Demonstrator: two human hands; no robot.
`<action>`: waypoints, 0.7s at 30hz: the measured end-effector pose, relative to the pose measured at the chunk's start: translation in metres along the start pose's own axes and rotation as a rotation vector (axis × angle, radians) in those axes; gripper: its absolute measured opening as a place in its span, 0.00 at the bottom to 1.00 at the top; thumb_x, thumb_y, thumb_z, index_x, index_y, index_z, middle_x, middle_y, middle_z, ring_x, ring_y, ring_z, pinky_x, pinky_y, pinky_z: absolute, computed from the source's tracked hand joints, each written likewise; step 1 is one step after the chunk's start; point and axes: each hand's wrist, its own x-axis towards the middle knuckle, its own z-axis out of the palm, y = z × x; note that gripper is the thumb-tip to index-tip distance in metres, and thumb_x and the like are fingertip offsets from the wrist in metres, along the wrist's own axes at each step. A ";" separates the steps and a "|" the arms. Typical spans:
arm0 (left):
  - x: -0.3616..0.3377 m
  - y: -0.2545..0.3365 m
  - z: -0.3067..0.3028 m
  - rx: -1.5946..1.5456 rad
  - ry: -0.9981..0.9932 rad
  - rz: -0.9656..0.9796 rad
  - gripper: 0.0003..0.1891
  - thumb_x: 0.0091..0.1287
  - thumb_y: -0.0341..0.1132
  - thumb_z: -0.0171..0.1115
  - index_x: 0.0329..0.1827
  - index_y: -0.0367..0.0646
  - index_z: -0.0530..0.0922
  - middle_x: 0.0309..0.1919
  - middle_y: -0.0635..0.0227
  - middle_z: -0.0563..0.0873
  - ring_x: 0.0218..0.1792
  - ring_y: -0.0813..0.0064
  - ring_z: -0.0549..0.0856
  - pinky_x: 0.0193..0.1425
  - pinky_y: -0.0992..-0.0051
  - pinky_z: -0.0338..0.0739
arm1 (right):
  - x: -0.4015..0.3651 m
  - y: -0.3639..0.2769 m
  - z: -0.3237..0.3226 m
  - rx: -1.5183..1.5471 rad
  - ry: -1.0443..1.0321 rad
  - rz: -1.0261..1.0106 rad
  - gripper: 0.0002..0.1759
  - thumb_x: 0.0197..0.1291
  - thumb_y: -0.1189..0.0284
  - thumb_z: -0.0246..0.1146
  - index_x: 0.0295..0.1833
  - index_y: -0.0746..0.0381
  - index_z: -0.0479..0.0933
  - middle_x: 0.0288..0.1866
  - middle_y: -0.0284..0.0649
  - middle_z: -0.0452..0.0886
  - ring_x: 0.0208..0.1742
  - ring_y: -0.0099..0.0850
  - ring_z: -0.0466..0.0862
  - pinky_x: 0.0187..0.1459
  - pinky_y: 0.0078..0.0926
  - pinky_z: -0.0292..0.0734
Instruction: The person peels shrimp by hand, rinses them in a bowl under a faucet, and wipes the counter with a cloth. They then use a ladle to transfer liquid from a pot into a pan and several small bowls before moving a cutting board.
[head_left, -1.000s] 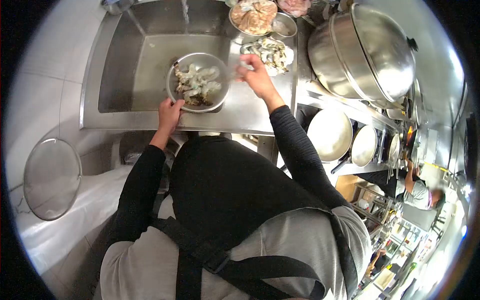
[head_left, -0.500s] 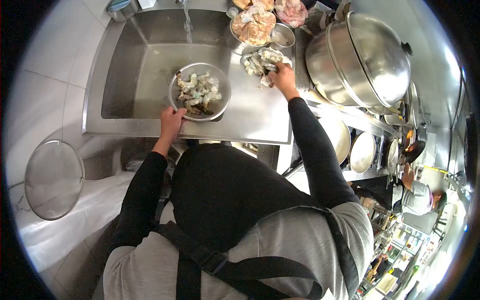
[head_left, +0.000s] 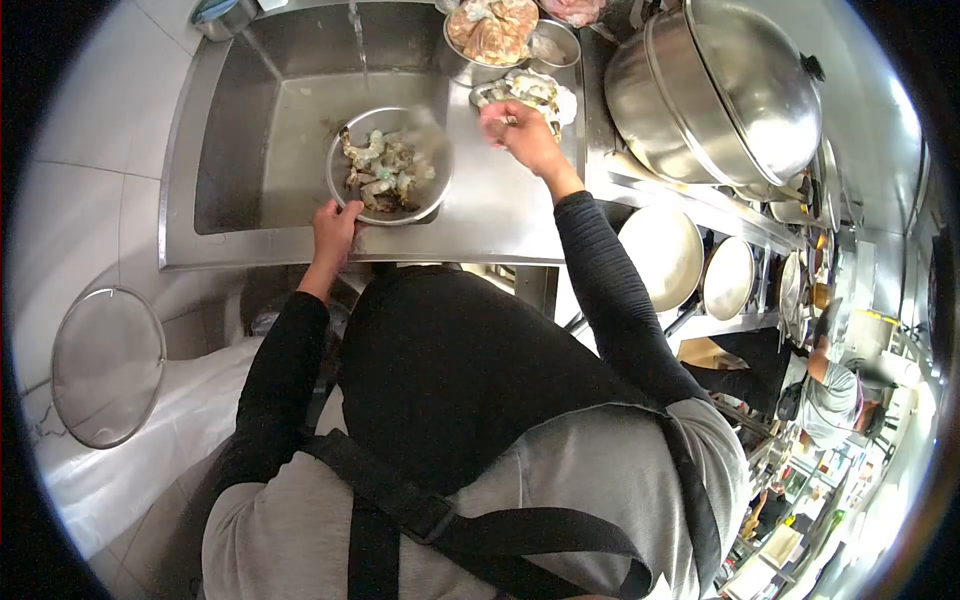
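Left hand [head_left: 333, 232] grips the near rim of a round metal bowl [head_left: 430, 193], thumb over the rim, at the bowl's left front. The bowl is located over the front right corner of the sink [head_left: 285, 150], close to the front edge of the steel worktop [head_left: 495, 215]. Raw shrimp [head_left: 380, 170] lie loosely inside it. A pale blur appears over the bowl's right side; its identity cannot be determined.

Right hand [head_left: 530, 142] is positioned above the worktop, to the right of the bowl and apart from it, fingers bent. Motion blur at the fingertips prevents determining whether they are closed on anything. Directly behind this hand, and partly hidden by it, a shrimp pile [head_left: 540, 88] lies near the worktop's right edge.

Behind the pile, toward the back right corner, stand a container of bagged meat [head_left: 490, 30] and a small metal bowl [head_left: 553, 48]. A stream of water [head_left: 358, 40] falls into the sink near its back edge. Beyond the worktop's right edge stands a large lidded pot [head_left: 720, 100].
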 end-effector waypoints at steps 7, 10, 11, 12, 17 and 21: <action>0.010 -0.010 0.009 -0.352 0.087 -0.093 0.09 0.62 0.33 0.64 0.33 0.34 0.80 0.29 0.67 0.82 0.28 0.75 0.81 0.32 0.73 0.78 | -0.016 0.095 -0.026 -0.846 0.356 -0.037 0.11 0.53 0.67 0.66 0.39 0.61 0.85 0.33 0.50 0.86 0.38 0.46 0.87 0.44 0.39 0.82; 0.006 -0.011 0.008 -0.521 0.110 -0.139 0.07 0.62 0.32 0.64 0.34 0.36 0.78 0.28 0.67 0.81 0.27 0.74 0.81 0.31 0.73 0.76 | 0.016 0.101 0.021 -0.877 0.283 0.026 0.09 0.55 0.69 0.63 0.36 0.60 0.85 0.37 0.53 0.86 0.41 0.49 0.86 0.46 0.42 0.81; 0.005 -0.012 0.009 -0.549 0.131 -0.149 0.07 0.62 0.32 0.64 0.33 0.37 0.77 0.28 0.67 0.81 0.27 0.74 0.80 0.29 0.73 0.75 | 0.030 0.104 0.037 -0.712 0.287 -0.096 0.08 0.56 0.70 0.63 0.37 0.61 0.86 0.37 0.52 0.86 0.42 0.49 0.86 0.47 0.40 0.81; 0.004 -0.007 0.011 -0.530 0.203 -0.157 0.08 0.62 0.32 0.64 0.31 0.38 0.75 0.26 0.69 0.79 0.24 0.75 0.77 0.27 0.72 0.71 | 0.037 0.088 0.055 -0.388 0.292 -0.192 0.11 0.56 0.73 0.61 0.41 0.61 0.87 0.40 0.53 0.86 0.41 0.47 0.87 0.48 0.37 0.81; -0.001 0.003 0.006 -0.507 0.235 -0.116 0.08 0.62 0.32 0.65 0.30 0.40 0.75 0.24 0.71 0.76 0.22 0.78 0.73 0.25 0.73 0.68 | 0.039 0.053 -0.001 -0.911 0.430 -0.158 0.19 0.56 0.61 0.68 0.49 0.61 0.83 0.43 0.51 0.85 0.48 0.45 0.85 0.53 0.39 0.79; -0.027 0.038 0.005 -0.168 0.219 0.002 0.10 0.61 0.33 0.65 0.27 0.37 0.76 0.21 0.74 0.75 0.22 0.83 0.71 0.25 0.74 0.65 | 0.002 0.077 -0.039 -1.349 0.341 0.125 0.31 0.56 0.53 0.67 0.61 0.56 0.70 0.59 0.58 0.74 0.55 0.59 0.78 0.57 0.50 0.75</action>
